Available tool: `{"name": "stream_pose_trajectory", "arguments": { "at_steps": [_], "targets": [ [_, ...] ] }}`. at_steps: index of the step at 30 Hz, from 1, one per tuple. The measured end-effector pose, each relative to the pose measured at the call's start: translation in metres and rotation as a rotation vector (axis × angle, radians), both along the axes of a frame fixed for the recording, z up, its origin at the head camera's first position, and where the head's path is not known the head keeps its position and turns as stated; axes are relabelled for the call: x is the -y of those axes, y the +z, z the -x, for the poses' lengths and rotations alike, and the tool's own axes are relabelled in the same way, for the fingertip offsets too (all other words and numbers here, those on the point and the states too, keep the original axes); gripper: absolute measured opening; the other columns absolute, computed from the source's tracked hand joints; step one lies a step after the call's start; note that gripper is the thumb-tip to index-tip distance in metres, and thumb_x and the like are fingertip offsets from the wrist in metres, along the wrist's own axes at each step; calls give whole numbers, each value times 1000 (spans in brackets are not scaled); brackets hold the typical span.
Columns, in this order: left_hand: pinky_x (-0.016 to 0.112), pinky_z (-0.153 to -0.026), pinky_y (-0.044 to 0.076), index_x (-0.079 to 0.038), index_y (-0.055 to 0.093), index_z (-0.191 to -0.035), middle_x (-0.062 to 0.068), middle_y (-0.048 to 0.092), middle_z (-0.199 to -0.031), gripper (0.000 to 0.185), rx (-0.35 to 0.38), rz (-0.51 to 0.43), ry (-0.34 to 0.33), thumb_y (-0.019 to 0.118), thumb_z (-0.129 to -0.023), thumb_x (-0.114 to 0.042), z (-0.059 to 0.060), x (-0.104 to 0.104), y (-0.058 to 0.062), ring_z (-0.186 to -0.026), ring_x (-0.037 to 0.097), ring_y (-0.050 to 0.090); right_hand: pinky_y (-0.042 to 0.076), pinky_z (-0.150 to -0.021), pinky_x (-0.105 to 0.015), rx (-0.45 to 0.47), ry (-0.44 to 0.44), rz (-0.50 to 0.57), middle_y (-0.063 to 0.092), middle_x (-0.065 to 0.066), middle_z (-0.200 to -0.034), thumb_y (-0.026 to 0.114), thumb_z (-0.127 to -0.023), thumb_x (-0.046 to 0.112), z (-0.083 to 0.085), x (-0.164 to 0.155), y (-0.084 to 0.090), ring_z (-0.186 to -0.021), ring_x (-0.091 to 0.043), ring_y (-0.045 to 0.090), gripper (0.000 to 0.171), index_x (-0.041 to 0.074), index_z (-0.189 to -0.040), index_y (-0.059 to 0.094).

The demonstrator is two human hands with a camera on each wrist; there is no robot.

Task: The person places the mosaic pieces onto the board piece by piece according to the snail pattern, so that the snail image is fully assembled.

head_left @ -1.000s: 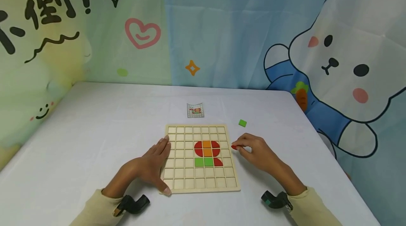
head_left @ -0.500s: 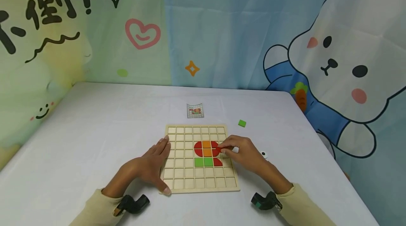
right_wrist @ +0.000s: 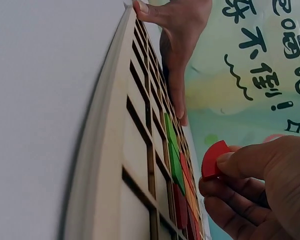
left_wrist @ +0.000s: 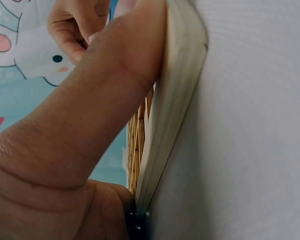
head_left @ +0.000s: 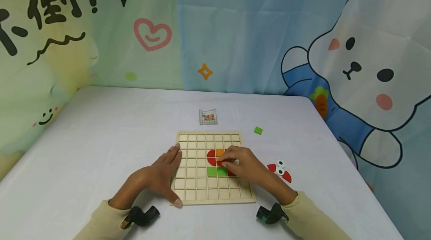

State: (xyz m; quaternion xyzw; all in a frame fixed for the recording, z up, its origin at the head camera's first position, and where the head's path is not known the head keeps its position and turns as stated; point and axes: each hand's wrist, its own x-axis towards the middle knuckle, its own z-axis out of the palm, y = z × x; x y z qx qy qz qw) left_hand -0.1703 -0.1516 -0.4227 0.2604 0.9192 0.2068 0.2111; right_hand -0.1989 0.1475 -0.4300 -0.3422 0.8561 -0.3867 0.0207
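A wooden grid board (head_left: 195, 191) lies on the white table, with red, orange and green tiles (head_left: 212, 172) set in its middle cells. My left hand (head_left: 165, 172) lies flat along the board's left edge (left_wrist: 175, 100), thumb at the near corner, fingers straight. My right hand (head_left: 235, 163) hovers over the tiles and pinches a red quarter-round piece (right_wrist: 212, 160) between thumb and fingers, just above the board (right_wrist: 140, 150). The hand hides part of the tile pattern.
A small pattern card (head_left: 207, 117) lies beyond the board. A loose green square (head_left: 258, 130) sits to the far right of it. Two red pieces and two googly eyes (head_left: 280, 169) lie right of the board. A cartoon backdrop hangs behind the table.
My right hand has carried the red piece leftward from beside the board to over the tiles. That uncovered the red pieces and eyes on the table. The left hand has stayed put.
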Motion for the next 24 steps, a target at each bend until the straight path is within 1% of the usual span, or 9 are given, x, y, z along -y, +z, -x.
{"name": "stream_pose_trajectory", "arguments": {
  "at_steps": [4, 6, 9, 13, 18, 21, 24],
  "targets": [
    [51, -115, 9, 9, 7, -152, 24, -6, -159, 143, 4, -4, -2, 87, -56, -61, 0, -1, 0, -146, 37, -4, 52, -70, -25, 14, 35, 19, 66, 2, -96, 69, -88, 0, -1, 7, -2, -82, -11, 59, 17, 6, -102, 77],
    [51, -115, 10, 9, 7, -152, 24, -6, -159, 143, 3, -4, -3, 87, -56, -61, 0, -1, 0, -146, 38, -4, 51, -66, -24, 23, 54, 21, 66, 3, -95, 69, -88, 0, -1, 12, -3, -79, -10, 57, 17, 7, -101, 77],
    [51, -115, 10, 9, 7, -152, 25, -6, -159, 143, 2, -10, -3, 88, -56, -60, 0, -1, 0, -146, 38, -3, 51, -69, -24, 37, 62, -1, 67, 5, -94, 69, -89, 2, -3, 20, -3, -81, -8, 57, 16, 9, -101, 77],
    [51, -115, 9, 10, 7, -151, 25, -6, -159, 143, -3, -19, -3, 88, -56, -59, 0, 0, 1, -146, 38, -3, 51, -73, -25, 33, 40, -22, 68, 5, -94, 70, -88, 3, -6, 30, -3, -85, -8, 59, 16, 10, -101, 77],
    [52, -115, 10, 10, 8, -151, 25, -5, -159, 142, -4, -13, -3, 88, -56, -60, 0, 0, 1, -146, 39, -3, 52, -73, -24, -3, -10, -13, 69, 2, -92, 72, -86, 1, -9, 42, 0, -84, -9, 61, 14, 7, -98, 77],
    [52, -115, 10, 10, 8, -151, 25, -5, -159, 142, -7, -6, -4, 87, -57, -60, 0, 0, 1, -146, 39, -2, 51, -70, -24, 19, -26, -22, 70, 3, -90, 74, -86, 3, -11, 48, 1, -81, -7, 61, 12, 9, -96, 77],
    [52, -115, 11, 10, 8, -151, 25, -5, -159, 142, -11, -5, -8, 87, -57, -61, 0, 0, 0, -146, 39, -2, 50, -71, -23, 53, -24, -50, 71, 5, -89, 73, -86, 5, -11, 51, -1, -81, -5, 60, 11, 11, -94, 78]
  ]
}}
